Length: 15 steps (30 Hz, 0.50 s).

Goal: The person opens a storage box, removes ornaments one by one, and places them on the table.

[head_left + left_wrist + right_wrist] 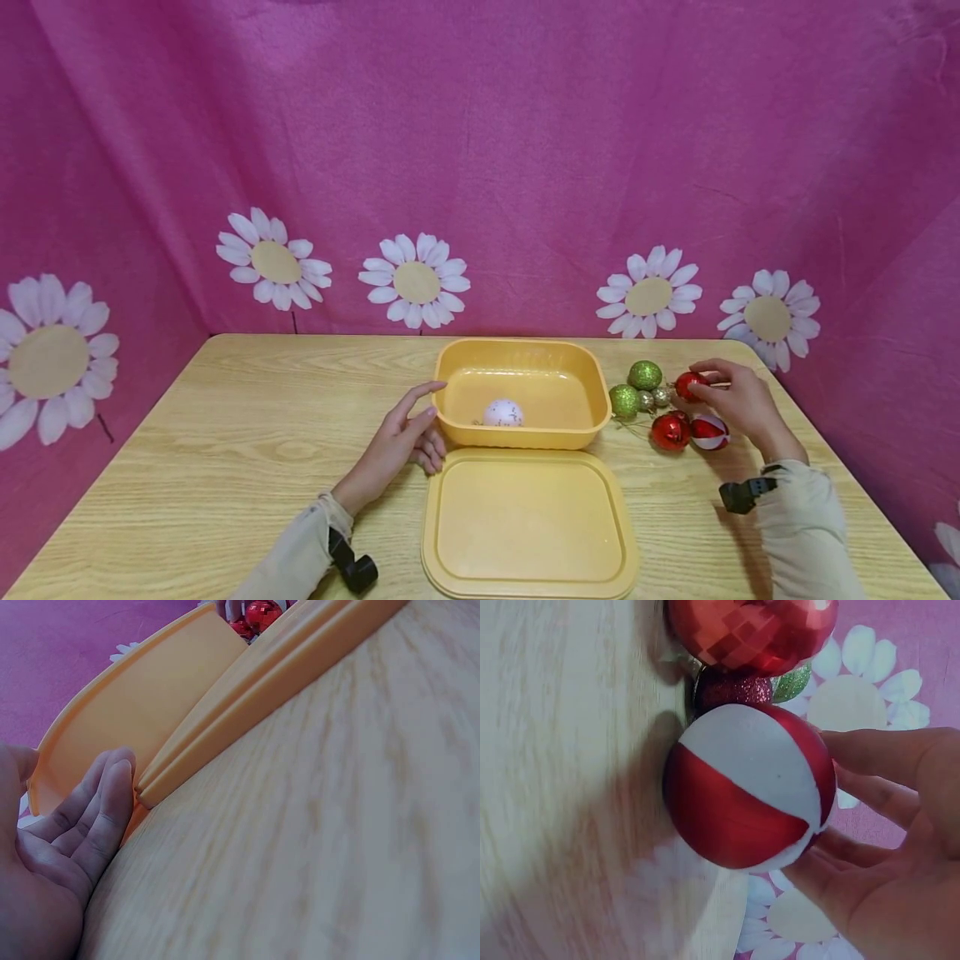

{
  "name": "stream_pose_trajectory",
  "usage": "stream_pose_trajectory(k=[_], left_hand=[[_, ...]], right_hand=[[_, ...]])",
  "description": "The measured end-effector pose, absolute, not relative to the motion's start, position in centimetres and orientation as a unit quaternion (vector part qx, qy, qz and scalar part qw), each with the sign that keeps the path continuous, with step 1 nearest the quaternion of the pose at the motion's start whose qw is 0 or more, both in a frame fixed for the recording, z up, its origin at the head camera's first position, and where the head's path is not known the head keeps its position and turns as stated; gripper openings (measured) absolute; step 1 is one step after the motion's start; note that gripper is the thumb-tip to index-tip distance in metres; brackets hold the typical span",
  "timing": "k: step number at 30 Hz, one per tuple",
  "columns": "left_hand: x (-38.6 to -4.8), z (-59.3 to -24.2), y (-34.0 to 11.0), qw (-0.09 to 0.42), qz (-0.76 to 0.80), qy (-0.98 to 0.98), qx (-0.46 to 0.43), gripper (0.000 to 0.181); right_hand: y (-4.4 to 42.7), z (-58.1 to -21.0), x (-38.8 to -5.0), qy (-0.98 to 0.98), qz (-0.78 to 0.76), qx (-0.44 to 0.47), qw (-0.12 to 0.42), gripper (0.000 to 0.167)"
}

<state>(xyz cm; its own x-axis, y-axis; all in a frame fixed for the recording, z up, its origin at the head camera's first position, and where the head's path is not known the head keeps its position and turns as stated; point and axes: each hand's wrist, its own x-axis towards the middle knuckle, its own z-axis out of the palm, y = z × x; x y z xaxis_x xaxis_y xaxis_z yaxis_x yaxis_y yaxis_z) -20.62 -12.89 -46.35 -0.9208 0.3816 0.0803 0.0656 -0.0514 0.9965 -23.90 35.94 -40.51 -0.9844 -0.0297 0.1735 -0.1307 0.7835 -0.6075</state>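
My left hand (pixel 401 437) rests against the left side of a yellow plastic box (pixel 525 437), its index fingertip at the rim and its fingers loosely extended. Inside the box lies a white speckled bauble (pixel 503 412). Over on the right, my right hand (pixel 738 402) pinches a shiny red bauble (pixel 688 386) between thumb and fingers. Close below it are a red-and-white striped bauble (pixel 709 432) and a faceted red bauble (pixel 671 431). In the right wrist view the striped bauble (pixel 742 787) partly hides my fingertips.
A yellow lid (pixel 528 525) lies flat in front of the box. Between box and right hand sit green glittery baubles (pixel 645 375) and small gold ones (pixel 661 397). The wooden table (pixel 247 442) ends at a pink flowered cloth (pixel 480 167).
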Motion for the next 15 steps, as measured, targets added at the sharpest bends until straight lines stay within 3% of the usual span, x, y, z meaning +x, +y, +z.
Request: stream_pose_trajectory(k=[8,15], left_hand=[[-20.68,-46.42,-12.87,0.11,0.707,0.678,0.167,0.044],[-20.69,-46.43,-12.87,0.109,0.706,0.68,0.164,0.044]], right_hand=[[36.14,-40.27,-23.7,-0.946,0.322,0.014,-0.005,0.043],[36.13,-40.19,-23.75,-0.95,0.311,0.011,0.002,0.044]])
